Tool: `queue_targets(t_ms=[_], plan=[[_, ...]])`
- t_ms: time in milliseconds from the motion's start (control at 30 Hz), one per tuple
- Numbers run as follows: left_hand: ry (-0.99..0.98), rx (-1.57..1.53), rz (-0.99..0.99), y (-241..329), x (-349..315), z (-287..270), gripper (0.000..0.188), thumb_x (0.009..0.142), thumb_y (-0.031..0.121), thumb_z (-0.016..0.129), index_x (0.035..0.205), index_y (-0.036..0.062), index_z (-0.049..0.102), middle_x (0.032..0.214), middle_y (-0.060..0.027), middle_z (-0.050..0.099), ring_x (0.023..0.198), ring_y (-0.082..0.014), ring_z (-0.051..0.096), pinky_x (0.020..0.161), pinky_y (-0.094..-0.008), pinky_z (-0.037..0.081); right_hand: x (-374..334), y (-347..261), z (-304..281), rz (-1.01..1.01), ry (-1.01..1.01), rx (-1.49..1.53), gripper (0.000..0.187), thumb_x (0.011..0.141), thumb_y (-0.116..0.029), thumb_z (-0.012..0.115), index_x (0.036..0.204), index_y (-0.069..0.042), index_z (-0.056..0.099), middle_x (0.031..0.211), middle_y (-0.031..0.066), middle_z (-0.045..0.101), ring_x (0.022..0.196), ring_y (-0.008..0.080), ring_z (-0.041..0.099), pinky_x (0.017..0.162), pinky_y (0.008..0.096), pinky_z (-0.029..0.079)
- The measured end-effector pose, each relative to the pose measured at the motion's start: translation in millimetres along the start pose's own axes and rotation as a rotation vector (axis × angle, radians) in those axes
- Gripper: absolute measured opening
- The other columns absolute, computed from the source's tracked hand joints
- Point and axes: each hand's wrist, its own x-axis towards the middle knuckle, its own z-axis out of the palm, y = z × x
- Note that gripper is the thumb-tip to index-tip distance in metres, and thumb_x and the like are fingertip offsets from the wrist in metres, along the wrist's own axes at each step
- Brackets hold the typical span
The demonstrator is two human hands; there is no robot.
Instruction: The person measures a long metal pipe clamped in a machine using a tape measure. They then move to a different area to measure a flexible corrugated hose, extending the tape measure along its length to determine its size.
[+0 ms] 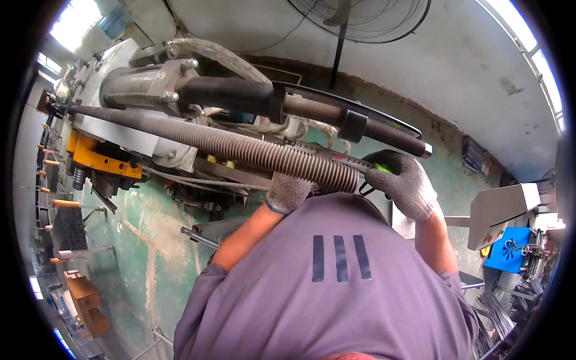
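Note:
A long grey-brown ribbed tube point(240, 144) stretches from the far left to just in front of my body. My left hand point(289, 192), in a grey knit glove, is against the tube's lower side near its close end; the fingers are hidden behind it. A tape measure blade point(348, 160) lies along the tube's upper side. My right hand point(407, 185), gloved too, is closed around the tape measure point(381, 168), whose bright green case shows between the fingers just past the tube's end. A thin black loop hangs below it.
A machine cylinder point(138, 87) with a dark threaded shaft point(384, 133) runs parallel beyond the tube. Below it sits a yellow bracket point(99, 156). A wire-cage fan point(360, 18) stands by the wall. At right are a beige control box point(501, 210) and a blue panel point(507, 255).

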Motion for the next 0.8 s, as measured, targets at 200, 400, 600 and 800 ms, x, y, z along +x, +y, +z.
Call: queue_targets(t_ms=[200, 400, 600, 800], plan=[[0.159, 0.226, 0.225, 40.3, 3.2, -19.8, 0.02, 0.097, 0.014, 0.076, 0.115, 0.0065, 0.08, 0.111, -0.0118, 0.077, 0.111, -0.0326, 0.072, 0.1, -0.0488, 0.055, 1.1, -8.1, 1.9, 0.013, -0.026, -0.101, 0.041, 0.097, -0.029, 0.073, 0.128, -0.002, 0.078, 0.112, 0.0149, 0.084, 0.102, 0.0211, 0.078, 0.096, 0.0374, 0.059], [0.029, -0.127, -0.034, 53.5, 11.8, -21.8, 0.019, 0.096, 0.018, 0.079, 0.112, 0.0073, 0.081, 0.103, -0.0097, 0.079, 0.103, -0.0281, 0.076, 0.093, -0.0431, 0.058, 22.1, 32.5, 11.9, -0.104, 0.14, 0.041, 0.037, 0.096, -0.025, 0.073, 0.118, 0.004, 0.076, 0.096, 0.0095, 0.075, 0.082, 0.0151, 0.067, 0.073, 0.0335, 0.055], [-0.224, 0.137, -0.028, 59.4, 16.9, -26.6, 0.029, 0.109, 0.029, 0.069, 0.111, 0.0015, 0.077, 0.105, -0.0152, 0.078, 0.1, -0.0303, 0.074, 0.09, -0.0424, 0.058, 24.7, 40.6, 10.9, -0.097, 0.133, 0.145, 0.028, 0.098, -0.024, 0.07, 0.109, 0.001, 0.077, 0.084, 0.0032, 0.067, 0.074, 0.0122, 0.062, 0.066, 0.0316, 0.052], [-0.203, 0.126, -0.026, 52.6, 4.2, -62.8, 0.036, 0.109, 0.034, 0.072, 0.113, -0.0009, 0.079, 0.099, -0.01, 0.08, 0.092, -0.0189, 0.074, 0.087, -0.036, 0.06, 23.3, 41.1, 9.7, 0.001, 0.127, 0.247, 0.025, 0.099, -0.025, 0.069, 0.104, -0.002, 0.078, 0.078, 0.001, 0.065, 0.069, 0.0106, 0.061, 0.062, 0.03, 0.05]])
